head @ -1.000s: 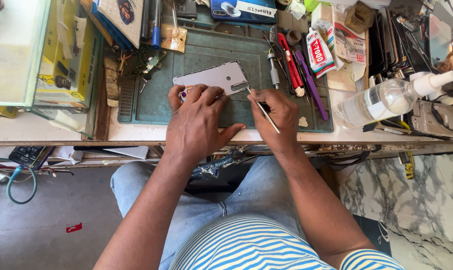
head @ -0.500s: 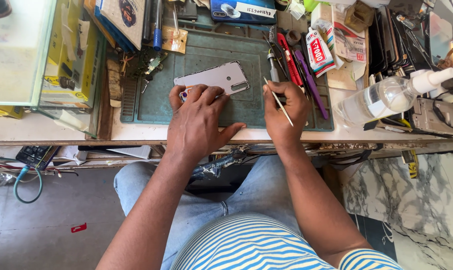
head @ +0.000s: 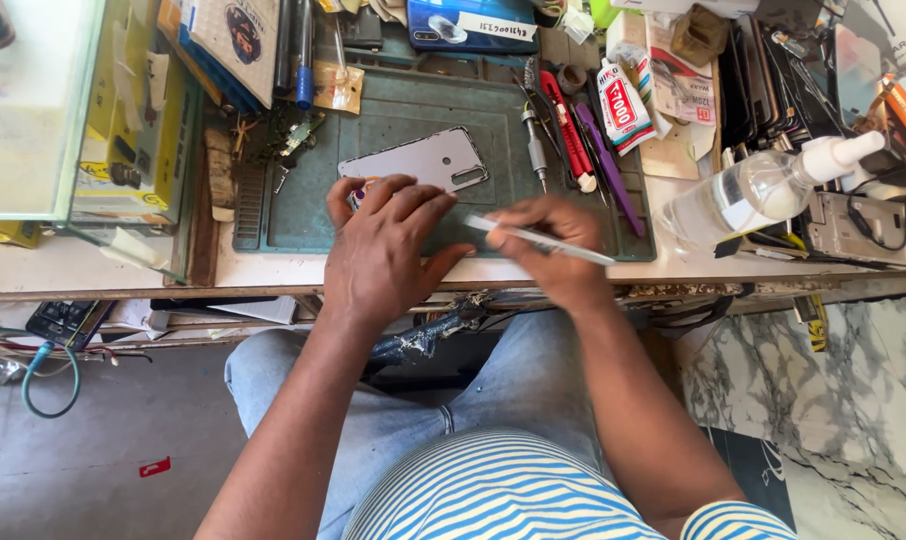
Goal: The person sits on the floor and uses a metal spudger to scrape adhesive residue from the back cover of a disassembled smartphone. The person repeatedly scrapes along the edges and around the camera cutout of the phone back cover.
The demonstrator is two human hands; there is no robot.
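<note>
Phone back cover [head: 418, 160], silver-grey, lies flat on the green work mat [head: 393, 110], at the mat's middle. My left hand [head: 383, 250] rests on its near edge, fingers spread and pressing down. My right hand [head: 553, 245] is pinched around a thin white tool [head: 538, 238], tip pointing toward the left fingers. Screwdrivers [head: 563, 135] lie just right of the cover. A clear spray bottle [head: 753, 190] stands farther right on the surface [head: 113, 275].
</note>
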